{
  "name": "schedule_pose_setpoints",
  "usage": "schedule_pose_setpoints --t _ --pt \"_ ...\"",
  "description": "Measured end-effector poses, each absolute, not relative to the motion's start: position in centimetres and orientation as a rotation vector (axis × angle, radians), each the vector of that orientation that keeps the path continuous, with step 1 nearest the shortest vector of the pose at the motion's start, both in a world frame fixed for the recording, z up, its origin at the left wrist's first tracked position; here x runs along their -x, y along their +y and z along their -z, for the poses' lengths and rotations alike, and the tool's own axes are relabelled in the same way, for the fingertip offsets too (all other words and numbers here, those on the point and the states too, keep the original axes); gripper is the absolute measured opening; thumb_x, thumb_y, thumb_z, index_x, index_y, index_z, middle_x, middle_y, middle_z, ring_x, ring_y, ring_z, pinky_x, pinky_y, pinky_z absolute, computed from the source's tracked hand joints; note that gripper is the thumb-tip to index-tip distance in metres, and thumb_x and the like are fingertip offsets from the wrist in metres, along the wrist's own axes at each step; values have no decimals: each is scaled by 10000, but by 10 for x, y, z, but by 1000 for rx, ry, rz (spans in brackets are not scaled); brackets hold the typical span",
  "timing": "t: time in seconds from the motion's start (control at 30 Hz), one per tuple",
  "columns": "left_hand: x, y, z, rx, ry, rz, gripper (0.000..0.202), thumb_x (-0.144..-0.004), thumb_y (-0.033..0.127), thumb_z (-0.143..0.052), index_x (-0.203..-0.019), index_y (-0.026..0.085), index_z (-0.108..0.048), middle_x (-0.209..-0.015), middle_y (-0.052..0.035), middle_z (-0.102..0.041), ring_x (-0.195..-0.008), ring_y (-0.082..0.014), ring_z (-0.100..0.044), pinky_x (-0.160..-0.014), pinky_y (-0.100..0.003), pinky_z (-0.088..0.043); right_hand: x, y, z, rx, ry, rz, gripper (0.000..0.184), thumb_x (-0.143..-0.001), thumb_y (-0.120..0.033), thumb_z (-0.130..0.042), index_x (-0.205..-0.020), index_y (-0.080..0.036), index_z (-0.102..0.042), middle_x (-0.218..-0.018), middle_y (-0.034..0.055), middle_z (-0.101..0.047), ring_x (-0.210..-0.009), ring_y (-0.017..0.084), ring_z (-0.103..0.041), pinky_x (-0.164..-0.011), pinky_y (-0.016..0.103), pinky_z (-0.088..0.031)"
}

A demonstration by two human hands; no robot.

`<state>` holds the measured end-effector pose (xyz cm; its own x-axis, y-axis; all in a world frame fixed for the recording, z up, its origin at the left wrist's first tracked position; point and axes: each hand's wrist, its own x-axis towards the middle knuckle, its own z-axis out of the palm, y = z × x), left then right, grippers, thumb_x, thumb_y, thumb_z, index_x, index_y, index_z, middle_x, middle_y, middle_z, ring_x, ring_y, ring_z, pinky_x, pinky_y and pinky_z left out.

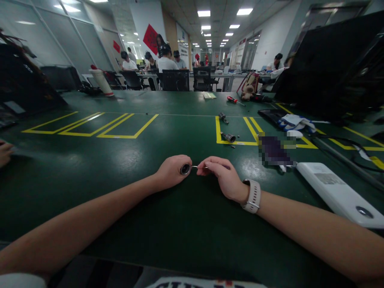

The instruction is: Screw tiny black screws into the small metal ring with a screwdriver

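Observation:
My left hand is wrapped round a short metal cylinder, a round connector whose dark open end faces me. My right hand is closed on a slim screwdriver. Its thin shaft reaches left to the side of the connector, and most of its handle is hidden by my fingers. Whether the tip sits in a screw I cannot tell. Beyond my right hand, a similar metal connector lies on its side within a yellow taped box. A second one lies at the box's back edge, and tiny metal pieces are near them.
The green table carries yellow tape outlines. At right lie a white power bank, a blurred phone, gloves and cables. A red-handled screwdriver lies farther back. Another person's hand shows at the left edge.

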<state>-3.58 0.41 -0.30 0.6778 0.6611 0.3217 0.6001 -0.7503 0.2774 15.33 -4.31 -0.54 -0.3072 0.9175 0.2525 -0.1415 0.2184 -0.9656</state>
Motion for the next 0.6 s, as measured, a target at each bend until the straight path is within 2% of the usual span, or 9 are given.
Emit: schedule_pose_setpoints --t 0.17,0.27,0.33,0.5,0.6 --pt "33 2 3 -2792 1141 -529 47 -730 143 -522 -688 162 -530 -662 -6 -558 -620 -133 -526 -555 -232 -373 -148 -62 -4 859 -1935 -641 133 -805 -143 -472 -826 -171 -600 -796 48 -613 -762 170 -550 -729 342 -425" --pt "33 1 2 -2829 1141 -491 46 -725 144 -524 -683 162 -528 -666 -9 -560 -622 -138 -528 -556 -236 -371 -147 -64 -6 878 -2025 -540 114 -784 -119 -478 -783 -162 -583 -772 50 -608 -741 175 -541 -726 355 -415" --pt "33 1 2 -2839 1123 -471 42 -725 141 -526 -687 159 -529 -672 -13 -562 -622 -138 -529 -551 -235 -367 -149 -60 -5 875 -1955 -677 117 -791 -140 -474 -759 -159 -585 -760 46 -613 -732 170 -553 -723 350 -421" --pt "35 2 2 -2829 1031 -487 53 -730 124 -519 -689 156 -529 -664 -8 -555 -604 -125 -520 -549 -228 -367 -154 -42 4 790 -1526 -1292 157 -787 -186 -471 -718 -153 -609 -689 22 -630 -695 148 -588 -708 315 -446" --pt "37 2 2 -2781 942 -517 70 -740 121 -505 -685 155 -531 -662 -5 -555 -603 -116 -523 -564 -224 -382 -154 -37 9 752 -1340 -1469 161 -780 -193 -476 -711 -149 -615 -660 18 -632 -672 141 -588 -692 305 -445"
